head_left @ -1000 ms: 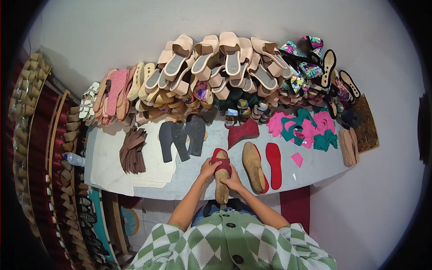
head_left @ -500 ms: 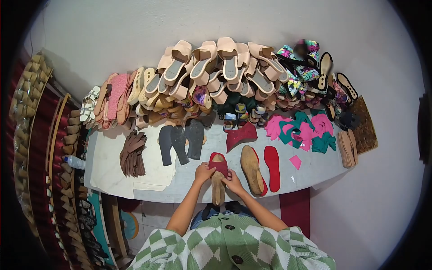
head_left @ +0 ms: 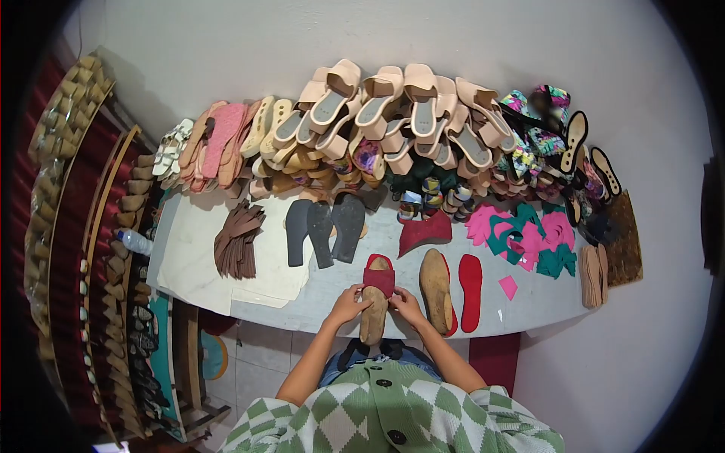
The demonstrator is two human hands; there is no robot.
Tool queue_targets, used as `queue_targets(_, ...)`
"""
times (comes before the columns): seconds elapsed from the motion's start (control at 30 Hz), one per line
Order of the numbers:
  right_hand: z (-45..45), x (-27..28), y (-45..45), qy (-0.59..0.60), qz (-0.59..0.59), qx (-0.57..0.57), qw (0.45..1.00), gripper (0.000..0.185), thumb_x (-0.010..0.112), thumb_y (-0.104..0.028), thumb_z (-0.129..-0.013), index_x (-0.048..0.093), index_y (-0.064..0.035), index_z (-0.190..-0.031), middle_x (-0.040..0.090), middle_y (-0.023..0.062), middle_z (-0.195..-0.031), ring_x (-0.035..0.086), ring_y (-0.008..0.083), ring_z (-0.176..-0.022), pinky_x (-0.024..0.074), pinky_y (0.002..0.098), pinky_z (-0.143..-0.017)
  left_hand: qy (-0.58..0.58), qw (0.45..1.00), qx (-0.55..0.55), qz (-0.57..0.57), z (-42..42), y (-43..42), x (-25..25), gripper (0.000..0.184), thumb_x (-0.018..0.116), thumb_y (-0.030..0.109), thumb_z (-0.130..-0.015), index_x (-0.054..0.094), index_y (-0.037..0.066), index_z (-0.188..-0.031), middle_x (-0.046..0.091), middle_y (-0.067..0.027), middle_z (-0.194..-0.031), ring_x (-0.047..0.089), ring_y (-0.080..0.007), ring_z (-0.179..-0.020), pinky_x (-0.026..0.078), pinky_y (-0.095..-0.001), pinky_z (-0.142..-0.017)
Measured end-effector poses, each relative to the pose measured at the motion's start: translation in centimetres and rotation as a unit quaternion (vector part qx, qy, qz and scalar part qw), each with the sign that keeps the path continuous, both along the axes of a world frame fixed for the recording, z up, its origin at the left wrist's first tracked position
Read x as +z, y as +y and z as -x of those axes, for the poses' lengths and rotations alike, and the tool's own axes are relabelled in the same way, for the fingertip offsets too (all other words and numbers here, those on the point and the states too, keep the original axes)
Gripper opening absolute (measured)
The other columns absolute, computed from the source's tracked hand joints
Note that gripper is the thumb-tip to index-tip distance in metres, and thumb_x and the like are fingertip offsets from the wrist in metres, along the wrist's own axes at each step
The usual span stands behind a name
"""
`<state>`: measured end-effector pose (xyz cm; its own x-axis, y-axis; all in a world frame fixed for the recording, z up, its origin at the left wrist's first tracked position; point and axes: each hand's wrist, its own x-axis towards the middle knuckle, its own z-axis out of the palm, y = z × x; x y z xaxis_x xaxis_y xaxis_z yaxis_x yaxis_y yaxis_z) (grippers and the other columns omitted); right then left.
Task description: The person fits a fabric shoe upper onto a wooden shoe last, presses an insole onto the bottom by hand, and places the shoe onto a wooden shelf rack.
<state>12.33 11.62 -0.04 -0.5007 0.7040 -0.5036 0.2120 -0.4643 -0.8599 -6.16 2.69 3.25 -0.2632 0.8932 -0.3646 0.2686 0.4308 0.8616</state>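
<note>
In front of my body I hold a worn brown shoe last [head_left: 372,323] with its heel end toward me. A dark red strap [head_left: 379,281] lies across it, and a red sole edge [head_left: 369,262] shows round its toe. My left hand [head_left: 349,305] grips the last's left side just below the strap. At the strap's lower right corner, my right hand [head_left: 406,305] pinches the other side, its fingertips partly hidden. Right of my hands lies a second last [head_left: 435,283] over a red sole, beside a loose red insole [head_left: 470,291].
Pale heeled sandals [head_left: 381,94] are piled along the wall. Dark grey soles [head_left: 321,230], brown strips [head_left: 239,241], a dark red fabric piece [head_left: 427,232] and pink and green cutouts [head_left: 529,234] lie on the table [head_left: 498,317]. Racks of lasts [head_left: 113,302] stand at left.
My view has shifted, so the table's contents appear farther right. My left hand has slid from the strap's side to below it, and my right hand sits higher along the last.
</note>
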Motion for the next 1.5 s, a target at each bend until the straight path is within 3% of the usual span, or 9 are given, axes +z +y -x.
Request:
queue_targets(0.17, 1.2, 2.0, -0.2, 0.047, 0.070, -0.001, 0.996, 0.042, 0.060, -0.008, -0.083, 0.046, -0.0019, -0.122, 0.061, 0.0047, -0.089, 0.059, 0.0111, -0.077, 0.0508, 0.0242, -0.062, 0.133, 0.990, -0.011, -0.044, 1.5, -0.4, 0.1, 0.055, 0.071, 0.024, -0.070, 0.053, 0.004, -0.118, 0.058, -0.0183, -0.104, 0.058, -0.0282, -0.091, 0.047, -0.0349, -0.081)
queue_targets(0.37, 4.2, 2.4, -1.1, 0.104, 0.061, 0.044, 0.992, 0.031, 0.063, -0.003, -0.081, 0.053, -0.0032, -0.111, 0.060, 0.0035, -0.091, 0.060, 0.0093, -0.075, 0.0526, 0.0242, -0.064, 0.160, 0.986, 0.035, 0.019, 2.2, -0.7, 0.6, 0.052, 0.062, 0.024, -0.075, 0.050, -0.001, -0.120, 0.058, -0.0222, -0.110, 0.058, -0.0331, -0.099, 0.045, -0.0368, -0.086)
queue_targets(0.57, 6.0, 0.7, -2.4, 0.080, -0.049, 0.076, 0.993, 0.024, 0.064, -0.001, -0.080, 0.057, -0.0023, -0.103, 0.060, 0.0030, -0.089, 0.059, 0.0070, -0.072, 0.0493, 0.0211, -0.063, -0.017, 0.992, 0.120, -0.016, 3.8, -0.9, -2.0, 0.055, 0.061, 0.027, -0.074, 0.048, -0.002, -0.119, 0.058, -0.0265, -0.105, 0.055, -0.0406, -0.099, 0.043, -0.0439, -0.086)
queue_targets(0.67, 5.9, 0.5, -2.2, 0.071, -0.026, 0.078, 0.994, 0.027, 0.066, -0.003, -0.078, 0.057, -0.0009, -0.103, 0.060, 0.0044, -0.088, 0.058, 0.0084, -0.073, 0.0490, 0.0216, -0.067, 0.097, 0.994, 0.012, -0.039, 3.4, -0.7, 1.2, 0.053, 0.063, 0.030, -0.073, 0.050, -0.002, -0.113, 0.059, -0.0244, -0.101, 0.056, -0.0394, -0.097, 0.044, -0.0443, -0.084)
queue_targets(0.87, 6.3, -0.9, -1.7, 0.069, -0.023, 0.084, 0.994, 0.032, 0.070, -0.009, -0.077, 0.055, -0.0029, -0.104, 0.059, 0.0048, -0.093, 0.059, 0.0086, -0.074, 0.0497, 0.0224, -0.063, 0.232, 0.969, 0.052, 0.066, 1.5, 0.2, 1.5, 0.060, 0.065, 0.034, -0.070, 0.047, -0.004, -0.113, 0.057, -0.0254, -0.101, 0.057, -0.0395, -0.092, 0.047, -0.0437, -0.081)
queue_targets(1.07, 6.7, -0.7, -0.9, 0.063, 0.023, 0.092, 0.994, 0.042, 0.071, -0.009, -0.075, 0.048, -0.0011, -0.110, 0.057, 0.0084, -0.096, 0.060, 0.0144, -0.080, 0.0521, 0.0256, -0.068, 0.247, 0.963, 0.057, 0.088, 1.6, 0.4, 1.7, 0.060, 0.064, 0.036, -0.069, 0.047, -0.004, -0.110, 0.057, -0.0255, -0.101, 0.058, -0.0394, -0.092, 0.048, -0.0443, -0.080)
queue_targets(1.27, 6.1, 2.1, -1.1, 0.122, 0.173, 0.084, 0.974, 0.039, 0.063, -0.013, -0.084, 0.044, -0.0094, -0.118, 0.056, 0.0059, -0.103, 0.058, 0.0157, -0.091, 0.0529, 0.0329, -0.075, 0.129, 0.991, 0.035, 0.026, 4.2, -0.7, 3.5, 0.057, 0.065, 0.031, -0.072, 0.050, -0.001, -0.116, 0.060, -0.0208, -0.106, 0.061, -0.0317, -0.094, 0.049, -0.0390, -0.081)
queue_targets(1.4, 6.3, 2.5, -1.3, 0.150, 0.189, 0.062, 0.968, 0.045, 0.061, -0.015, -0.086, 0.038, -0.0137, -0.125, 0.055, 0.0065, -0.107, 0.057, 0.0170, -0.095, 0.0523, 0.0373, -0.078, -0.144, 0.988, 0.054, -0.030, 6.6, -2.6, 2.3, 0.048, 0.060, 0.008, -0.081, 0.045, 0.001, -0.125, 0.058, -0.0098, -0.109, 0.057, -0.0159, -0.096, 0.048, -0.0300, -0.083)
queue_targets(1.5, 6.9, 3.4, -1.7, 0.197, 0.135, 0.061, 0.969, 0.051, 0.062, -0.016, -0.086, 0.033, -0.0154, -0.128, 0.055, 0.0079, -0.108, 0.057, 0.0172, -0.097, 0.0518, 0.0377, -0.077, -0.250, 0.964, 0.077, -0.053, 5.9, -2.9, 3.1, 0.047, 0.061, 0.008, -0.081, 0.045, 0.001, -0.125, 0.057, -0.0081, -0.111, 0.056, -0.0157, -0.099, 0.048, -0.0306, -0.083)
